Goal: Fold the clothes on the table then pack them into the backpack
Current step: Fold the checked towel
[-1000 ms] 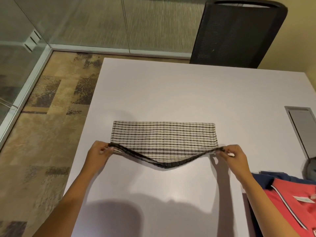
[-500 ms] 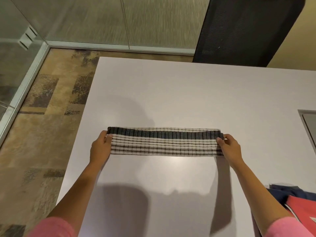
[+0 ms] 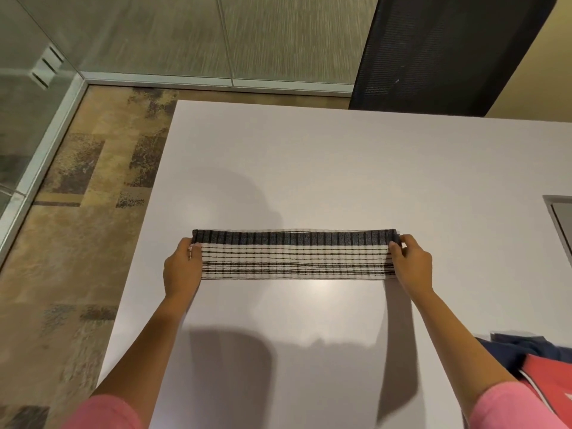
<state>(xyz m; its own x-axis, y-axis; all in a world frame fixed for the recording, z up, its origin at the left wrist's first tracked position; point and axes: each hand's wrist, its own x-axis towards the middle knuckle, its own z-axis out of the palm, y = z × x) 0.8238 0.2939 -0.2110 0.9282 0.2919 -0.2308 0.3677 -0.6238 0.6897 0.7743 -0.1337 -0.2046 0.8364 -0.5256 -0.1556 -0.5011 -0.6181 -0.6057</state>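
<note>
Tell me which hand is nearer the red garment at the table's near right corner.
Right. The right hand grips the checked cloth's right end, on the same side of the table as the red garment. The left hand grips the cloth's far left end.

A narrow folded strip of black-and-cream checked cloth [image 3: 294, 255] lies crosswise on the pale grey surface [image 3: 340, 168], near its middle. The left hand [image 3: 182, 267] is at the strip's left end, the right hand [image 3: 411, 264] at its right end. A heap of red and navy garments [image 3: 538, 363] lies at the near right edge. A black mesh office chair [image 3: 445, 51] stands behind the far edge.
</note>
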